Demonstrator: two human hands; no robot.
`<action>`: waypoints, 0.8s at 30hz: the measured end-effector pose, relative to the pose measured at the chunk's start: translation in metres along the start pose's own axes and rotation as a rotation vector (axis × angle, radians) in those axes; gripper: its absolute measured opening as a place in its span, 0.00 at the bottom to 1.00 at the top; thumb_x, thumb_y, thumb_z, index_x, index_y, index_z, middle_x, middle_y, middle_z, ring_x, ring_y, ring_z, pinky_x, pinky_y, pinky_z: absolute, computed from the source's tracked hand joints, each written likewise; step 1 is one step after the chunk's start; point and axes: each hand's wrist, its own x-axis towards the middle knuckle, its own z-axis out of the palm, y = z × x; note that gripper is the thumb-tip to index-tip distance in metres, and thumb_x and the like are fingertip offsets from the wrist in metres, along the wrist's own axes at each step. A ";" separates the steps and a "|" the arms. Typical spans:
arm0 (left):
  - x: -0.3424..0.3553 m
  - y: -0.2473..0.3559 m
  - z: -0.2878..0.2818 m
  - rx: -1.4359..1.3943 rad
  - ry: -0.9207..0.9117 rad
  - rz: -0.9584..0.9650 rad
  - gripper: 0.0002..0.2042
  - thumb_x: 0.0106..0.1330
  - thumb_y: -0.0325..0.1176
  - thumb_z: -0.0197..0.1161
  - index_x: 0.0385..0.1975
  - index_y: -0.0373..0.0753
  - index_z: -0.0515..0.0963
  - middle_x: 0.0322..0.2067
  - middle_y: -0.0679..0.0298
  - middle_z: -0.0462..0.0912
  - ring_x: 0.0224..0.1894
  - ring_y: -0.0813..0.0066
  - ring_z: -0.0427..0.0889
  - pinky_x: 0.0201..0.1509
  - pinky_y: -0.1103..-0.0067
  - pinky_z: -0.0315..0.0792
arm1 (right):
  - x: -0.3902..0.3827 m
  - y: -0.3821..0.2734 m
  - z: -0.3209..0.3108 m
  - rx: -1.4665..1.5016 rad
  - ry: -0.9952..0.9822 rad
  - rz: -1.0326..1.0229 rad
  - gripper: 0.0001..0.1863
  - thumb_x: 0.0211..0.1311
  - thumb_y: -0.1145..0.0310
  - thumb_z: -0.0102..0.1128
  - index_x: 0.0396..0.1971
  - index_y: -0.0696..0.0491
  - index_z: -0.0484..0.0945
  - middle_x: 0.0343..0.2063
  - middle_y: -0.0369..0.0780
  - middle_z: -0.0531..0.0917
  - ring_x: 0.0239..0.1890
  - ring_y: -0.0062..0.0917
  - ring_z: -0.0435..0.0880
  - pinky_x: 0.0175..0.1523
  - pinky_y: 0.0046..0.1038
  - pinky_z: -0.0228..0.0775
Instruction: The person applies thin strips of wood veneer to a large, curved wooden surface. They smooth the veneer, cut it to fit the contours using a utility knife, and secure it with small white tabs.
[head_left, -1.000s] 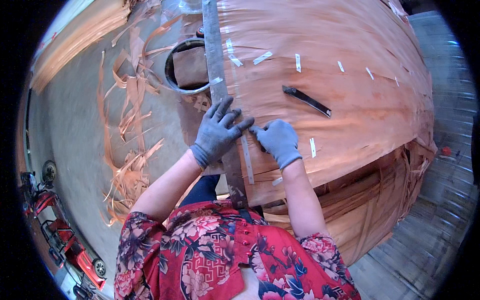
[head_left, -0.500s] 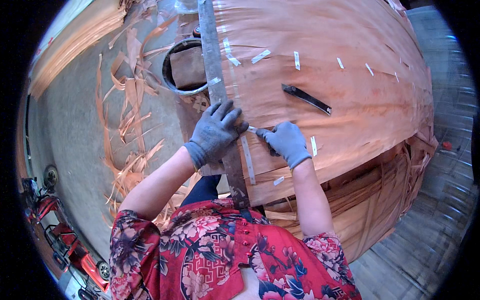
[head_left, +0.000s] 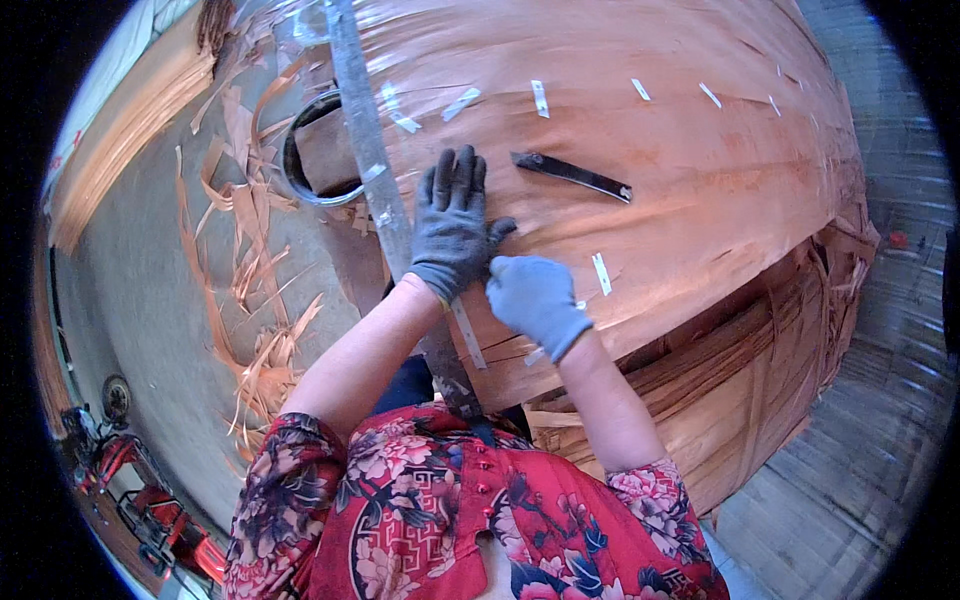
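My left hand (head_left: 452,225), in a grey glove, lies flat with fingers stretched forward on a reddish-brown wood veneer sheet (head_left: 690,190), close to its left edge. Right beside it, my gloved right hand (head_left: 538,300) is curled closed against the sheet, and whatever its fingers hold is hidden. A black utility knife (head_left: 572,177) rests on the veneer ahead of my right hand. Short white tape strips (head_left: 601,274) dot the sheet, and a longer tape strip (head_left: 468,335) runs near the edge below my left hand. Along that edge stretches a grey bar (head_left: 372,160).
A round bucket (head_left: 291,170) with a brown block (head_left: 328,150) in it stands left of the bar. Veneer scraps (head_left: 245,245) litter the floor. Stacked veneer (head_left: 135,130) lies far left, a red wheeled machine (head_left: 175,520) lower left. More layered veneer (head_left: 715,400) shows under the sheet.
My left hand has gone from gripping at the bar to lying flat on the veneer. My right hand, earlier pinching a white tape strip, is now curled with that strip out of sight. The view has shifted.
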 end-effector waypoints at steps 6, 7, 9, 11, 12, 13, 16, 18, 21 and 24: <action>0.000 -0.003 0.006 0.044 -0.023 0.002 0.44 0.56 0.59 0.55 0.66 0.35 0.50 0.69 0.54 0.44 0.71 0.54 0.39 0.71 0.61 0.35 | -0.034 -0.041 0.020 -0.030 0.164 -0.110 0.04 0.53 0.67 0.53 0.23 0.48 0.75 0.20 0.42 0.79 0.22 0.34 0.82 0.23 0.35 0.71; 0.000 -0.002 0.006 0.049 -0.020 0.006 0.45 0.56 0.59 0.56 0.66 0.35 0.50 0.69 0.54 0.44 0.71 0.54 0.39 0.71 0.62 0.36 | -0.043 -0.046 0.024 -0.008 0.194 -0.176 0.03 0.53 0.68 0.53 0.23 0.49 0.75 0.20 0.42 0.78 0.21 0.34 0.81 0.22 0.34 0.70; 0.002 0.000 0.003 0.054 -0.032 0.010 0.43 0.57 0.58 0.55 0.66 0.34 0.50 0.69 0.53 0.45 0.71 0.53 0.39 0.71 0.62 0.36 | -0.067 -0.047 0.024 0.240 0.194 -0.285 0.05 0.54 0.66 0.55 0.28 0.51 0.76 0.21 0.41 0.78 0.22 0.36 0.80 0.25 0.34 0.71; 0.003 -0.001 0.000 0.074 -0.032 0.014 0.41 0.59 0.56 0.53 0.66 0.34 0.50 0.69 0.53 0.45 0.71 0.53 0.40 0.71 0.62 0.36 | -0.084 -0.035 0.019 0.482 0.229 -0.279 0.07 0.54 0.67 0.55 0.31 0.51 0.78 0.23 0.43 0.79 0.25 0.37 0.81 0.27 0.35 0.71; 0.002 -0.002 0.000 0.082 -0.036 0.018 0.40 0.60 0.55 0.52 0.66 0.34 0.51 0.68 0.52 0.46 0.71 0.53 0.40 0.71 0.62 0.37 | -0.095 -0.026 0.019 0.541 0.277 -0.236 0.07 0.55 0.67 0.55 0.32 0.50 0.78 0.23 0.43 0.80 0.26 0.37 0.81 0.27 0.37 0.71; 0.002 -0.003 -0.001 0.090 -0.041 0.023 0.39 0.62 0.54 0.51 0.66 0.33 0.51 0.68 0.52 0.46 0.71 0.53 0.40 0.71 0.62 0.37 | -0.106 -0.009 0.022 0.575 0.308 -0.228 0.10 0.55 0.69 0.55 0.37 0.52 0.79 0.25 0.45 0.81 0.27 0.37 0.81 0.28 0.36 0.71; 0.003 -0.008 -0.008 0.010 -0.055 0.015 0.36 0.63 0.51 0.50 0.65 0.32 0.53 0.68 0.50 0.48 0.70 0.50 0.41 0.71 0.61 0.37 | -0.150 0.024 0.015 0.940 0.252 0.211 0.12 0.60 0.70 0.55 0.43 0.53 0.79 0.18 0.40 0.80 0.18 0.24 0.79 0.24 0.23 0.69; -0.002 -0.013 -0.003 -0.099 -0.012 0.015 0.35 0.64 0.51 0.49 0.64 0.30 0.54 0.67 0.47 0.49 0.70 0.47 0.40 0.71 0.61 0.37 | -0.172 0.034 0.007 1.170 0.263 0.455 0.11 0.64 0.68 0.54 0.42 0.54 0.79 0.16 0.34 0.78 0.16 0.14 0.73 0.21 0.17 0.64; -0.027 0.012 -0.019 -0.094 -0.035 0.096 0.37 0.63 0.51 0.51 0.63 0.27 0.53 0.66 0.45 0.50 0.70 0.45 0.41 0.71 0.60 0.37 | -0.194 0.044 0.016 1.310 0.365 0.639 0.11 0.66 0.64 0.53 0.37 0.55 0.79 0.16 0.31 0.76 0.15 0.08 0.68 0.20 0.12 0.59; -0.063 0.042 -0.045 -0.193 -0.166 0.238 0.40 0.60 0.53 0.55 0.64 0.29 0.52 0.67 0.47 0.48 0.70 0.46 0.42 0.71 0.59 0.39 | -0.204 0.050 0.028 1.377 0.367 0.654 0.12 0.67 0.63 0.53 0.32 0.56 0.78 0.16 0.31 0.76 0.14 0.07 0.67 0.19 0.12 0.57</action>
